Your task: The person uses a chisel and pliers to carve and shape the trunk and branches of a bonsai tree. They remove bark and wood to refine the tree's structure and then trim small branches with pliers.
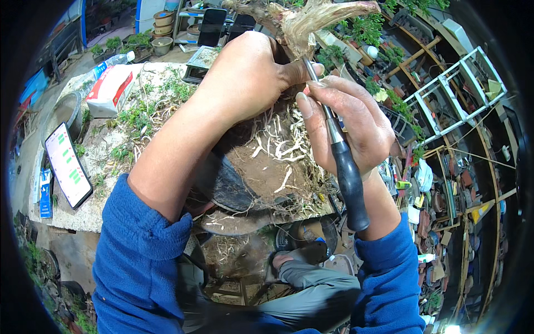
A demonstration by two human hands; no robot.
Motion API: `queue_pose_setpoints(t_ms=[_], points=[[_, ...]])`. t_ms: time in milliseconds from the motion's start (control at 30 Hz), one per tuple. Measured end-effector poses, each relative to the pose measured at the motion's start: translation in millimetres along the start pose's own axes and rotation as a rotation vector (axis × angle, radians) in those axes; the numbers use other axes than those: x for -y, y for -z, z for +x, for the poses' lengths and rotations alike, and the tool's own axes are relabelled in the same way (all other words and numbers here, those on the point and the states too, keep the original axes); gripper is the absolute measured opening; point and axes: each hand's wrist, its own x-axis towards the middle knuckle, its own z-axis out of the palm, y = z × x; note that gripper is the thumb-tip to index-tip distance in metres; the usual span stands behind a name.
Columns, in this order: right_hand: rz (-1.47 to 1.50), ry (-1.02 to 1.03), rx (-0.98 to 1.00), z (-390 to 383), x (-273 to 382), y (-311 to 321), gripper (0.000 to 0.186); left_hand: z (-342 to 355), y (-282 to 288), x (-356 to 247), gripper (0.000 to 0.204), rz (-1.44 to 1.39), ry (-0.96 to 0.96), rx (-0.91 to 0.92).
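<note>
My left hand (247,75) is closed around a gnarled, pale-brown tree trunk (314,25) at the top of the view; most of its fingers are hidden behind the hand. Its thumb lies beside the metal shaft of a carving tool with a black handle (350,181). Gripping that tool between thumb and fingers is my right hand (359,114), with the handle hanging down toward me. The tool's tip is up against the wood, its exact shape too small to tell. Below the hands, pale wood shavings (278,145) lie over brown soil and thin roots.
On the pale work surface (105,150) at left are a phone (68,165), a tissue pack (109,92), a plastic bottle (114,60), a round basin (67,111) and green sprigs. Shelves of small pots (439,222) and a white metal frame (456,94) stand at right.
</note>
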Motion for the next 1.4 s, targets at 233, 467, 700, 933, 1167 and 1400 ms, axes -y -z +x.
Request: queue_pose_setpoints(t_ms=[233, 467, 700, 933, 1167, 1400], points=[[0.038, 0.012, -0.043, -4.4, 2.1, 1.6, 0.023, -0.2, -1.5, -0.8, 0.045, 0.163, 0.008, -0.027], [0.005, 0.092, -0.103, 2.9, -6.0, -5.6, 0.026, -1.8, -6.0, -3.4, 0.034, 0.156, -0.011, -0.077], [-0.054, 0.145, -0.049, 4.6, -9.5, -2.4, 0.028, 1.6, -9.0, 0.7, 0.039, 0.205, -0.160, -0.149], [-0.077, 0.274, -0.047, 14.4, -15.3, -4.9, 0.024, 1.8, -10.0, 3.1, 0.026, 0.312, -0.193, -0.153], [-0.140, 0.290, 0.037, 26.8, -6.3, -1.6, 0.019, 0.9, -10.0, 1.5, 0.026, 0.318, -0.179, -0.166], [-0.084, 0.087, 0.128, 31.4, 2.8, 9.2, 0.016, -2.1, -8.3, 0.7, 0.026, 0.435, -0.218, -0.162]])
